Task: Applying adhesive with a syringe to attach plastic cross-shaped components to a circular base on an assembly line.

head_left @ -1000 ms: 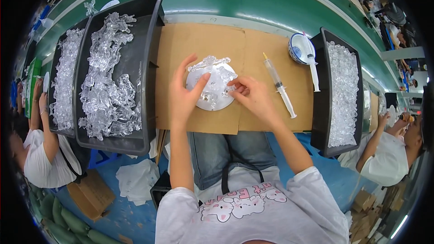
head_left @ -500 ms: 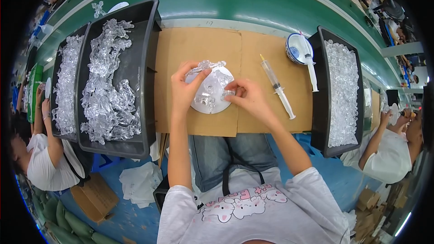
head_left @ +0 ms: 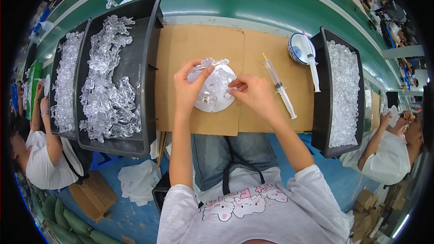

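Note:
My left hand (head_left: 190,81) is closed, its thumb and fingers pinching a clear plastic figure (head_left: 220,62) above the far edge of a white round disc (head_left: 220,104). The disc lies on cardboard in front of me. Several small clear pieces (head_left: 209,98) rest on the disc. At the disc's right edge, my right hand (head_left: 250,91) has its thumb and fingertips drawn together in a pinch. A clear piece (head_left: 227,94) sits right by those fingertips; what is between them is too small to make out.
To the left stand black bins (head_left: 149,63) of clear plastic parts; another black bin (head_left: 320,122) of small clear pieces is on the right. A syringe (head_left: 280,86) lies on the cardboard (head_left: 194,124). A second syringe (head_left: 313,70) leans in a blue-and-white bowl (head_left: 295,53). People work at both sides.
My right fingertips have risen slightly away from me along the disc's right edge, leaving the clear piece there more exposed. My left hand keeps its hold. The whole view has shifted slightly.

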Demonstrator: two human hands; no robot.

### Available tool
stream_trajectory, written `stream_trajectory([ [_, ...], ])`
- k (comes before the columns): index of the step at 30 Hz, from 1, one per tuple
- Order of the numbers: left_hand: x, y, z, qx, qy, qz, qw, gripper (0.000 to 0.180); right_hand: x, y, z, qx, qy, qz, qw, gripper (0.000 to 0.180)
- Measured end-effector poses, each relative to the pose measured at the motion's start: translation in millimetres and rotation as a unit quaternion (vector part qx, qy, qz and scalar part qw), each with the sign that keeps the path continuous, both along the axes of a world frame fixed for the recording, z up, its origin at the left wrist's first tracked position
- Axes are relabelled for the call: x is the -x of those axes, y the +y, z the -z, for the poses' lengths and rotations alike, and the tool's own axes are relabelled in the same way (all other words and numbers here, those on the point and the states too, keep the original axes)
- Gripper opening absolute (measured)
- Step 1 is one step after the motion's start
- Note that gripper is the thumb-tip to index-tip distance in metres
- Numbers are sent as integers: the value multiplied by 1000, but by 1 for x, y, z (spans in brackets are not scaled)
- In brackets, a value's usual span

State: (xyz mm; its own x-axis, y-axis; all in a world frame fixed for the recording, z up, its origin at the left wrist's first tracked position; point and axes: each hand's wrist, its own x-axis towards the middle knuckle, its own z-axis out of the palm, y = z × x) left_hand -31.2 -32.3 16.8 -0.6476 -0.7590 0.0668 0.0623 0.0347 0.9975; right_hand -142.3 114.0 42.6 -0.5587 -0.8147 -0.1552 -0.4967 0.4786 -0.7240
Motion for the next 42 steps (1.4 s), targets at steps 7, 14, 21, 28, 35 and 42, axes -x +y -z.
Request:
stream_trajectory([
  [7, -1, 5, -9, 48, -3, -13, 999, 33, -1, -2, 4, 21, -51, 26, 998, 23],
  [14, -32, 23, -58, 263, -122, -99, 952, 41, -4, 7, 30, 133, -190, 78, 970, 17],
  [21, -52, -32, -182, 456, -123, -191, 861, 29, 0, 1, 24, 116, -171, 70, 976, 16],
  [28, 56, -226, -149, 518, -316, -139, 783, 60, -11, 4, 49, 151, -168, 103, 969, 20],
  [35, 128, -277, -77, 396, -530, -176, 729, 56, -24, 9, 27, 150, -156, 119, 969, 26],
  [42, 146, -318, -45, 317, -457, -196, 807, 30, -25, 1, 20, 144, -139, 93, 975, 21],
])
